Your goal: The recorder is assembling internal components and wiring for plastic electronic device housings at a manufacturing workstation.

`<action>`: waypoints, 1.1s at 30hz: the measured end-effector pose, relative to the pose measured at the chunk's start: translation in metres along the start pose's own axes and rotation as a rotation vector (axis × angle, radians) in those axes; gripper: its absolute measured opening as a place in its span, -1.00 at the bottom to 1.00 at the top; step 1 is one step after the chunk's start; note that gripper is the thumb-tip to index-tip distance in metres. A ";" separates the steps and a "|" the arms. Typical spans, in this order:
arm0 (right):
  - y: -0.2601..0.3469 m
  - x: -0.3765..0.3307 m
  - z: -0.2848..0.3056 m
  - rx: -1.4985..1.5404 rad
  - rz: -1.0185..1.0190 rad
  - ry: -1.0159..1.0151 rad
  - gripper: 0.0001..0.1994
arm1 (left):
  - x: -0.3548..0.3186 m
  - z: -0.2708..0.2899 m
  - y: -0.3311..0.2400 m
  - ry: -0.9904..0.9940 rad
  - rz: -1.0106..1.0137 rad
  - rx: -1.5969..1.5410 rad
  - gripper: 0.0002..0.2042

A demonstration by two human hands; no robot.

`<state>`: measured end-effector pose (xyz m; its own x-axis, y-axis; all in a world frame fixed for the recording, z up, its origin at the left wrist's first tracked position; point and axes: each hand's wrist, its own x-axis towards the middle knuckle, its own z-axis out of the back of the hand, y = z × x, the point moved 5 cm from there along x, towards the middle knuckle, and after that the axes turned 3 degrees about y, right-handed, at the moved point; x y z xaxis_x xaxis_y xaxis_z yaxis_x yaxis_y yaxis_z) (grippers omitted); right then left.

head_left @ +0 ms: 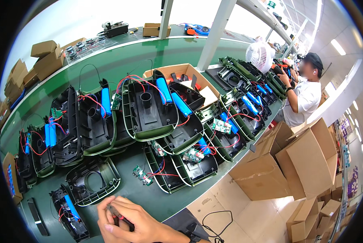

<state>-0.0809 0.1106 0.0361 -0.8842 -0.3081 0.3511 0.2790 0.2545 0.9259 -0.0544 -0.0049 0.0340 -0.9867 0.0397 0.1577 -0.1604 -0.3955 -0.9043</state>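
Observation:
At the lower edge my right hand is closed round small pliers with a grey metal head and dark, partly red handles. My left hand is pressed against it at the left, fingers curled; what they hold is hidden. Just left of my hands lies a narrow black housing with a blue battery cell and red wires. Beyond them are an open dark green shell with a round opening and a loose green circuit board on red wires.
Several green-rimmed shells with blue cells stand across the green bench. A black strip lies at left. Behind is an open carton. At right are big cardboard boxes, a white fan and a co-worker holding a part.

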 end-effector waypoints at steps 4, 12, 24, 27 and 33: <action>0.006 0.000 0.001 -0.138 0.084 0.051 -0.52 | -0.001 -0.002 0.007 0.034 -0.012 -0.038 -0.54; 0.020 0.008 0.002 -0.176 0.173 0.015 -0.73 | -0.001 -0.017 0.039 -0.049 0.092 -0.120 -0.43; 0.012 -0.001 0.000 -0.143 0.074 -0.026 -0.75 | -0.002 0.000 -0.003 0.103 0.094 -0.019 -0.37; 0.023 0.003 -0.001 -0.135 0.088 -0.076 -0.77 | -0.001 -0.001 -0.015 0.007 -0.023 0.017 -0.51; 0.016 -0.001 0.004 -0.131 0.083 -0.109 -0.75 | 0.001 -0.003 -0.021 0.052 -0.061 0.018 -0.52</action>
<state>-0.0770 0.1191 0.0499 -0.8896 -0.1881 0.4162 0.3925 0.1511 0.9073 -0.0520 0.0064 0.0515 -0.9751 0.1115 0.1916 -0.2207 -0.4069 -0.8864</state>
